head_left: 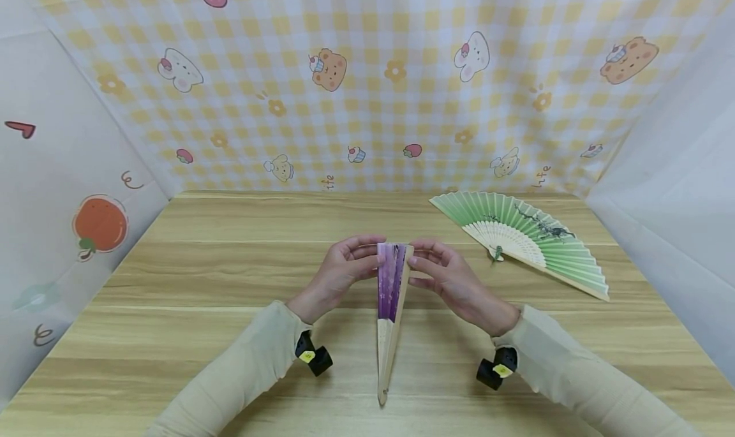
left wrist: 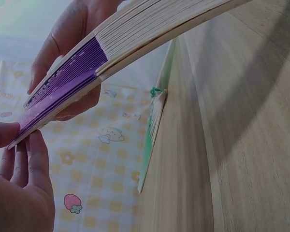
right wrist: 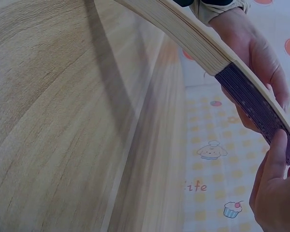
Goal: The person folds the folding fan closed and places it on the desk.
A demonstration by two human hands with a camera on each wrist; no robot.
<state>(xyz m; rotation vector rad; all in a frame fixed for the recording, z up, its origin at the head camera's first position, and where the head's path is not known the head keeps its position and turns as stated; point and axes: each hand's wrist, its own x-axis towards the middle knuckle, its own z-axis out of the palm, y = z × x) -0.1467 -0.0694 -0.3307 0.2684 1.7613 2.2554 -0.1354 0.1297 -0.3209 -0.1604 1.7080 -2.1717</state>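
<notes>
Cream fabric sleeves (head_left: 230, 373) flank a nearly folded purple fan (head_left: 392, 284) with pale slats, opposite edges pinched by left hand (head_left: 339, 268) and right hand (head_left: 450, 281); wood-grain bench (head_left: 258, 258) separates it from the spread green fan (head_left: 536, 236) near the far-right corner.

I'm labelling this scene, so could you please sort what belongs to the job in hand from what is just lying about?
Job in hand:
purple fan, held in the fingers

Apparently just lying about:
spread green fan, on the table
</notes>
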